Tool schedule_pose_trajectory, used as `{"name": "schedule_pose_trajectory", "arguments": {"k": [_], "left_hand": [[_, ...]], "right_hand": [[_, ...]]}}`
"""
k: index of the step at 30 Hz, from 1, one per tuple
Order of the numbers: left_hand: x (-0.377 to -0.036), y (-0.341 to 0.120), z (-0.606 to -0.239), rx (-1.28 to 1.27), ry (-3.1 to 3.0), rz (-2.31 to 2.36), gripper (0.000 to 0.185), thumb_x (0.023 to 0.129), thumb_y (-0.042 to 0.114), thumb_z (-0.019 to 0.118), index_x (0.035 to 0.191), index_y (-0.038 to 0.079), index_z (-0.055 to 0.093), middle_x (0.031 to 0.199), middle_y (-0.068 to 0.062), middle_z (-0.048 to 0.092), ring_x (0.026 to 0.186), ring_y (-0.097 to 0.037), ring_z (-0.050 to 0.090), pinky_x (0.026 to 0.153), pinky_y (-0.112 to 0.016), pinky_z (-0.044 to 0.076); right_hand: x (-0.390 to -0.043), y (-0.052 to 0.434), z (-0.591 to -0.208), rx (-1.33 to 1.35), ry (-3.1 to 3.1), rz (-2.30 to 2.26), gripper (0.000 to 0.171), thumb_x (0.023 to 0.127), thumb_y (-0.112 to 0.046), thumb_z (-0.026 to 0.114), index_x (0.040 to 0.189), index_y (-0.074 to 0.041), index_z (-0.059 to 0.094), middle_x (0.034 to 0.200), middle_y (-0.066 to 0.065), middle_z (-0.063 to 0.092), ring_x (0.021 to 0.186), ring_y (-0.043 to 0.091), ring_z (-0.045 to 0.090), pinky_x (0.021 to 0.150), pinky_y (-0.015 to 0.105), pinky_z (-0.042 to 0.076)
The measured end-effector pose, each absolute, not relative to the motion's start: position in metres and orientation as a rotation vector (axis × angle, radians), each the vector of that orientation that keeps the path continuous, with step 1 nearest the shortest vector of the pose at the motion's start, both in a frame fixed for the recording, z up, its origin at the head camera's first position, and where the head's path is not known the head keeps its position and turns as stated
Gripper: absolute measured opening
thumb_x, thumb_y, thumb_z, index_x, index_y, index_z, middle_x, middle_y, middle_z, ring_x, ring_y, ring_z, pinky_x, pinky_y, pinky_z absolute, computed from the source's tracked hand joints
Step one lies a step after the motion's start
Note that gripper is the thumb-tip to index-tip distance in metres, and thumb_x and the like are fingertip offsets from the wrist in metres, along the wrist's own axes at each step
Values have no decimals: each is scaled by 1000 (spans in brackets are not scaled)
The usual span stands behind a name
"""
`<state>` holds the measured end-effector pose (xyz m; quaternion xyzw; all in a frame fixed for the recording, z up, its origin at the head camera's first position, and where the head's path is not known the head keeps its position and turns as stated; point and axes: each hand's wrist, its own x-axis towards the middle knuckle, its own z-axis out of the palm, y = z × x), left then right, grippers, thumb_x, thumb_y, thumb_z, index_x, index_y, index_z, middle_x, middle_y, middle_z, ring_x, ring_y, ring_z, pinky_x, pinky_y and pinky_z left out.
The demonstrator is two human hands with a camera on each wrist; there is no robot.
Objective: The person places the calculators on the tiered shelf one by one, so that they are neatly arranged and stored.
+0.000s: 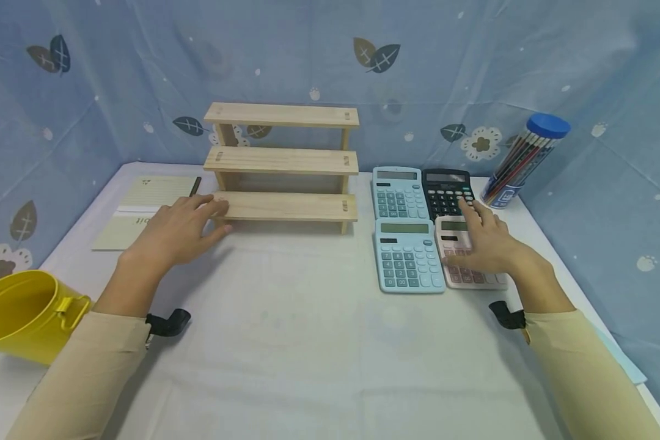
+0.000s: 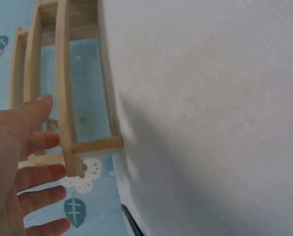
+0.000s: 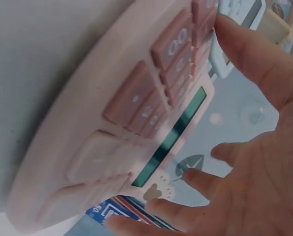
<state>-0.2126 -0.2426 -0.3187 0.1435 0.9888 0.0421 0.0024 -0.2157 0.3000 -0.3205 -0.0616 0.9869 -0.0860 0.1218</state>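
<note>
At the left end of a three-tier wooden shelf is my left hand, its fingertips at the lowest board. In the left wrist view that hand's fingers are spread and relaxed beside the shelf's end, not wrapped round it. My right hand hovers over a pink calculator, fingers spread and thumb by its left edge; whether they touch is unclear. Close up in the right wrist view, the pink calculator lies under the loosely extended fingers. A black calculator sits behind it, partly covered by the fingertips.
Two light blue calculators, a back one and a front one, lie to the left. A blue-lidded pencil tube leans at the back right. An open notebook and pen lie left; a yellow bucket stands nearer.
</note>
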Motion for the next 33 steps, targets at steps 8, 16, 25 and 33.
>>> {"name": "schedule_pose_trajectory", "arguments": {"k": [8,16,25,33], "left_hand": [[-214,-254,-322,436,3010,377,70,105,57,46,156,9,43,163,-26,28,145,-55,28,111,-74,26],[-218,-264,-332,471,2949,631,72,106,51,50,157,3,37,157,-29,27,136,-52,41,108,-68,34],[-227,-268,-340,407,2901,810,76,107,45,52,158,-3,22,152,-35,29,124,-50,54,100,-63,45],[-236,-272,-349,369,2825,1002,76,107,39,54,162,2,16,159,-33,28,129,-52,51,104,-65,42]], "right_hand": [[-214,305,-326,-205,2815,-277,137,83,-54,79,155,11,-18,159,43,-8,142,71,2,112,78,13],[-206,311,-333,-201,2769,-260,138,82,-59,77,156,11,-16,160,42,-14,141,72,2,107,82,15],[-200,320,-335,-133,2753,-233,143,78,-70,75,158,1,-20,156,45,-15,125,79,27,95,85,31],[-204,329,-330,-173,2790,-346,146,75,-60,83,159,-3,-22,158,42,-7,122,69,32,97,82,33]]}}
